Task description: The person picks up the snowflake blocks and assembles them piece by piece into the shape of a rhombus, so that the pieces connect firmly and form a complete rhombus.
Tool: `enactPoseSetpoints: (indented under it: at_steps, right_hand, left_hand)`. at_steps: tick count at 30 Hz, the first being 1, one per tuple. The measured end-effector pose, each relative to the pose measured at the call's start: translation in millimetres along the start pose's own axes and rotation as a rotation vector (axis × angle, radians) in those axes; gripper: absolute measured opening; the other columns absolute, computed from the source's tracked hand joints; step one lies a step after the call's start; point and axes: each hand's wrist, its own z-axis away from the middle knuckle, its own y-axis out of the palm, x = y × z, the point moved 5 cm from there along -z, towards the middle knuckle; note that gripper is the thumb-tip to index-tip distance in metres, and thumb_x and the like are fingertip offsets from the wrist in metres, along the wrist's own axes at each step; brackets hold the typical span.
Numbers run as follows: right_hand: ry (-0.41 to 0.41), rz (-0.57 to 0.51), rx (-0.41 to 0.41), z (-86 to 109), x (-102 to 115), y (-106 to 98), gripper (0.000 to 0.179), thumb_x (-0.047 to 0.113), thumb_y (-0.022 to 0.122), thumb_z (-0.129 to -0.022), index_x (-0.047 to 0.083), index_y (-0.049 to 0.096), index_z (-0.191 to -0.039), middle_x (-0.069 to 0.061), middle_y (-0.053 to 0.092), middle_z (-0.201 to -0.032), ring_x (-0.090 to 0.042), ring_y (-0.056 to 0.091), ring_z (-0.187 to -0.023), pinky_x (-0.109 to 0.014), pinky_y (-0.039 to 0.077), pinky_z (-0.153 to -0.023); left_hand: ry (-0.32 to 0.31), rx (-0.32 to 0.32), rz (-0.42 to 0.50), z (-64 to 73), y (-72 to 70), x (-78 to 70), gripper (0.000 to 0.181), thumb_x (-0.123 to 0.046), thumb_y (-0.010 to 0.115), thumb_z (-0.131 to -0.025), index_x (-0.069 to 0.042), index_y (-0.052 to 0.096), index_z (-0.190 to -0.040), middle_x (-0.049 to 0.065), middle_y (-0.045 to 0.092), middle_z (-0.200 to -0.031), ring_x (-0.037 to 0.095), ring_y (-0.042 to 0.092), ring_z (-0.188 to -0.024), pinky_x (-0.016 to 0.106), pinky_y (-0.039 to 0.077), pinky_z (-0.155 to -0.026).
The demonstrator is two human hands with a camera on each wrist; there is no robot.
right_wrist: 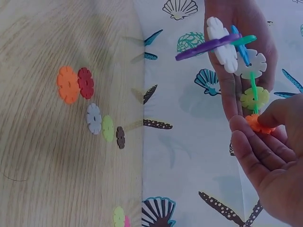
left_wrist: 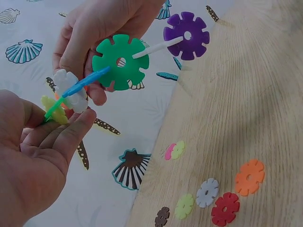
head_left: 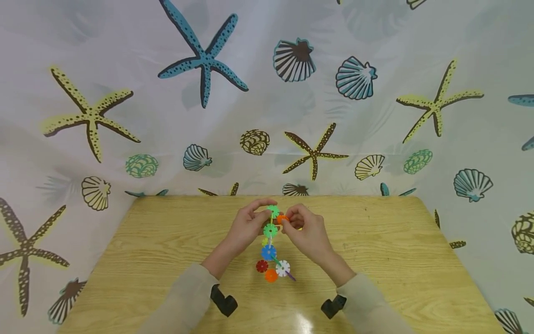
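Note:
Up off the table hangs a chain of notched flower-shaped plastic discs slotted together, with a blue disc (head_left: 269,252), a white disc (head_left: 282,268) and a purple disc (left_wrist: 187,36) toward its lower end. My left hand (head_left: 247,226) pinches the chain's upper end, near the green disc (head_left: 273,211) and the yellow disc (right_wrist: 255,98). Beside it, my right hand (head_left: 306,232) pinches an orange disc (head_left: 282,219) between thumb and fingers, at the chain's end. Fingers partly cover this orange disc, and I cannot tell whether it is slotted into its neighbour.
Loose discs lie on the wooden table (head_left: 167,260): a larger orange one (left_wrist: 250,177), a red one (left_wrist: 225,209), a pale grey one (left_wrist: 207,192), a yellow-green one (right_wrist: 108,128), a brown one (right_wrist: 120,137) and a pink-and-yellow pair (left_wrist: 175,150). A patterned cloth (head_left: 258,106) stands behind the table.

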Motion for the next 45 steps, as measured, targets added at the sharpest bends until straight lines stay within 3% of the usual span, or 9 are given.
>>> enactPoseSetpoints:
  at_steps: [4,12,18,22,26,30,36,40,45]
  right_hand:
    - [-0.030,0.027,-0.031,0.3,-0.9,1.9,0.009,0.001,0.071,-0.095,0.003,0.064,-0.099,-0.011,0.078,-0.083,-0.017,0.074,-0.070,-0.022,0.059,-0.064]
    - [-0.124,0.079,-0.094,3.1,5.4,3.9,0.013,-0.005,0.072,-0.092,0.003,0.063,-0.097,-0.010,0.075,-0.079,-0.011,0.070,-0.063,-0.020,0.058,-0.059]
    - [-0.165,0.117,-0.149,5.6,10.0,4.9,0.015,-0.008,0.074,-0.090,0.001,0.063,-0.094,-0.013,0.074,-0.078,-0.018,0.072,-0.063,-0.018,0.058,-0.061]
    - [-0.199,0.108,-0.141,4.7,14.7,6.4,0.014,-0.007,0.074,-0.092,-0.002,0.063,-0.096,-0.016,0.075,-0.081,-0.023,0.075,-0.067,-0.019,0.060,-0.063]
    - [-0.220,0.073,-0.104,2.5,15.0,4.9,0.010,0.000,0.074,-0.096,-0.002,0.065,-0.100,-0.016,0.077,-0.086,-0.026,0.078,-0.071,-0.024,0.063,-0.065]
    - [-0.137,0.021,-0.103,2.0,1.6,-4.7,0.009,0.011,0.070,-0.102,0.002,0.070,-0.102,-0.014,0.078,-0.088,-0.027,0.076,-0.067,-0.025,0.061,-0.061]
    - [0.091,0.012,-0.126,-2.6,-37.0,-21.9,0.014,0.017,0.067,-0.105,0.006,0.075,-0.103,-0.013,0.077,-0.089,-0.028,0.073,-0.065,-0.024,0.049,-0.048]
    - [0.186,0.109,-0.096,-5.0,-66.8,-24.3,0.014,0.014,0.069,-0.103,0.003,0.075,-0.107,-0.014,0.077,-0.096,-0.027,0.071,-0.069,-0.022,0.050,-0.053]
    - [0.258,0.237,0.011,-4.6,-98.5,-15.9,0.020,0.012,0.070,-0.101,0.000,0.075,-0.117,-0.014,0.073,-0.104,-0.020,0.065,-0.079,-0.027,0.054,-0.067]
  left_hand:
    - [0.004,0.016,0.010,0.9,2.2,0.0,0.034,-0.015,0.050,-0.112,-0.006,0.058,-0.143,0.013,0.079,-0.106,0.011,0.074,-0.084,0.027,0.063,-0.078]
    - [0.063,0.065,-0.028,2.1,6.9,-2.6,0.035,-0.016,0.048,-0.113,-0.004,0.057,-0.145,-0.002,0.071,-0.078,0.009,0.067,-0.071,0.022,0.059,-0.070]
    - [0.089,0.102,-0.064,3.3,11.6,-3.0,0.036,-0.018,0.047,-0.114,-0.003,0.054,-0.146,-0.001,0.056,-0.063,0.007,0.040,-0.048,0.019,0.041,-0.054]
    - [0.088,0.088,-0.067,3.9,7.7,-4.3,0.034,-0.017,0.048,-0.114,-0.007,0.055,-0.145,0.001,0.065,-0.071,0.007,0.057,-0.059,0.020,0.053,-0.063]
    - [0.067,0.070,-0.052,3.2,1.9,-5.2,0.034,-0.018,0.048,-0.113,-0.009,0.056,-0.145,0.014,0.075,-0.088,0.013,0.072,-0.077,0.028,0.062,-0.074]
    - [0.012,0.070,0.030,0.0,-1.3,-0.3,0.035,-0.017,0.047,-0.114,-0.009,0.055,-0.147,0.017,0.078,-0.114,0.017,0.078,-0.083,0.043,0.066,-0.082]
    - [-0.007,0.025,0.087,-3.4,-8.0,5.9,0.033,-0.012,0.048,-0.112,-0.008,0.058,-0.143,0.022,0.074,-0.124,0.026,0.081,-0.089,0.050,0.065,-0.087]
    - [-0.010,0.050,0.106,-2.8,-6.6,6.7,0.034,-0.011,0.047,-0.112,-0.006,0.057,-0.144,0.028,0.070,-0.131,0.031,0.080,-0.095,0.047,0.065,-0.086]
    - [-0.010,0.074,0.106,-1.4,-4.3,7.1,0.036,-0.011,0.046,-0.112,-0.004,0.055,-0.147,0.030,0.069,-0.132,0.020,0.081,-0.088,0.041,0.066,-0.084]
